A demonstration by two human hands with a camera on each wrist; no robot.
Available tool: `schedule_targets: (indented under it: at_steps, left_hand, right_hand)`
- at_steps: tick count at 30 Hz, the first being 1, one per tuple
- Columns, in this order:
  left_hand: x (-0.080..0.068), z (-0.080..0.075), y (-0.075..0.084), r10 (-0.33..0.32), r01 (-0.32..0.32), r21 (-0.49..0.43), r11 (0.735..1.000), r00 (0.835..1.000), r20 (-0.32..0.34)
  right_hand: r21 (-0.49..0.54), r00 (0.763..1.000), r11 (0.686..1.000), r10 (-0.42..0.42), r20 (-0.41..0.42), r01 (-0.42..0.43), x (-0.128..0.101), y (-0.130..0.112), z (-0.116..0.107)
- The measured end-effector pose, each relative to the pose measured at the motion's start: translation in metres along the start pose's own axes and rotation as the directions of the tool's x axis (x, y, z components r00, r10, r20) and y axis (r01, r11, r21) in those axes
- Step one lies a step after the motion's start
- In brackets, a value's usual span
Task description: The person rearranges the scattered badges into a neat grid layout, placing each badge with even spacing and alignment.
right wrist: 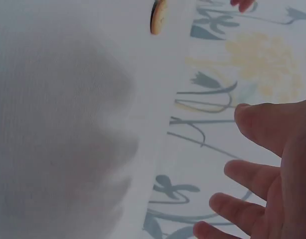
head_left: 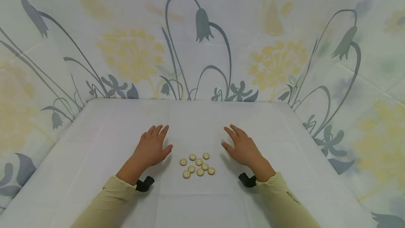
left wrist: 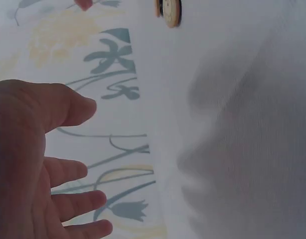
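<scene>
Several round cream-coloured buttons (head_left: 199, 162) lie loosely grouped on the white tabletop, between the two hands. To their left my left hand (head_left: 153, 149) hovers over the cloth with its fingers spread and nothing held. On the other side my right hand (head_left: 243, 148) hovers likewise, fingers apart and holding nothing. In the left wrist view a button (left wrist: 172, 13) shows at the top edge, away from the thumb. The right wrist view catches one button (right wrist: 159, 17) at its top edge, also apart from the fingers.
A white cloth (head_left: 196, 207) covers the table. Behind and at both sides stand curtains (head_left: 202, 62) printed with grey bellflowers and yellow blooms. A black wrist mount (head_left: 145, 184) sits under the left wrist, another black mount (head_left: 247, 180) under the right.
</scene>
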State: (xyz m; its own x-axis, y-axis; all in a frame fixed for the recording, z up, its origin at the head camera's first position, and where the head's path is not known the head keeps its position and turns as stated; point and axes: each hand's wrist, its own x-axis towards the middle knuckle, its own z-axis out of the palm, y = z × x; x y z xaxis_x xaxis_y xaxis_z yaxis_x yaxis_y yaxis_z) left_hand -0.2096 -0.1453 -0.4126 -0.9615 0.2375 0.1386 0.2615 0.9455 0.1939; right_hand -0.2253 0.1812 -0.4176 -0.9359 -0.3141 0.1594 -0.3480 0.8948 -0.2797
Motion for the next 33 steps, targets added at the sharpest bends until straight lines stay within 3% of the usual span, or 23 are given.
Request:
schedule_targets:
  at_steps: [11,19,23,33]
  left_hand:
    - [0.000,0.004,0.014,0.083,-0.074,-0.116,0.991,0.993,0.081]
    - [0.003,0.008,0.018,0.080,-0.058,-0.179,0.982,0.990,0.119]
    - [0.001,0.009,0.020,0.087,-0.058,-0.205,0.977,0.987,0.137]
    - [0.001,0.011,0.026,0.202,-0.121,-0.315,0.941,0.949,0.240]
  right_hand:
    - [0.062,0.997,0.996,-0.069,0.035,0.066,-0.001,-0.022,0.015]
    - [0.080,0.997,0.994,-0.080,-0.004,0.080,-0.001,-0.023,0.022]
    - [0.099,0.997,0.993,-0.073,0.022,0.071,-0.002,-0.026,0.023]
    - [0.166,0.974,0.975,-0.174,0.142,0.150,-0.003,-0.037,0.023]
